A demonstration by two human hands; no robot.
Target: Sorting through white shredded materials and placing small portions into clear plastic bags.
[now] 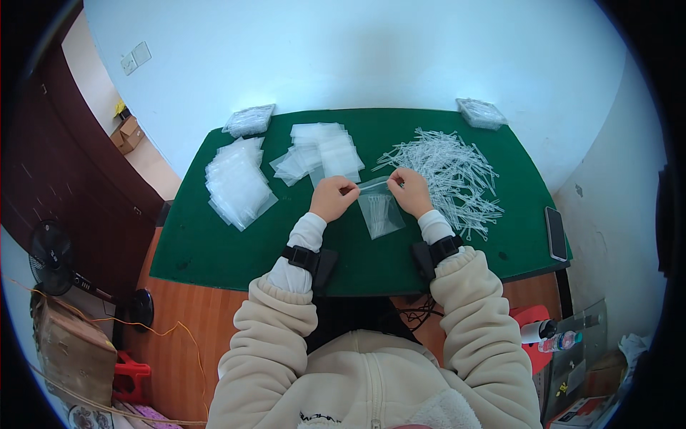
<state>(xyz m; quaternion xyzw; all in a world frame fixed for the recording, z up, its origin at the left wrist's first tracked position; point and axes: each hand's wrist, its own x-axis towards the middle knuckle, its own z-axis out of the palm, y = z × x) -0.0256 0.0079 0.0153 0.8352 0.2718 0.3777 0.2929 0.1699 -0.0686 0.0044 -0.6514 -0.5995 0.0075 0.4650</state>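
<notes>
A small clear plastic bag (381,218) with several thin clear sticks inside lies over the green table, its top edge stretched between my two hands. The thumb and fingers of my left hand (334,199) pinch the left end of that top edge. At the right end, my right hand (410,193) is closed on the same edge. Just right of it spreads a large loose pile of thin clear plastic sticks with ringed ends (457,175). Beyond my left hand lie overlapping flat clear bags (336,150). Whether the bag's top is sealed cannot be made out.
Another heap of clear bags (239,186) covers the table's left part. Filled clear packs stand at the back left corner (249,120) and back right corner (481,113) of the green table (214,261). A phone (555,233) lies by the right edge. Bottles (561,342) stand below.
</notes>
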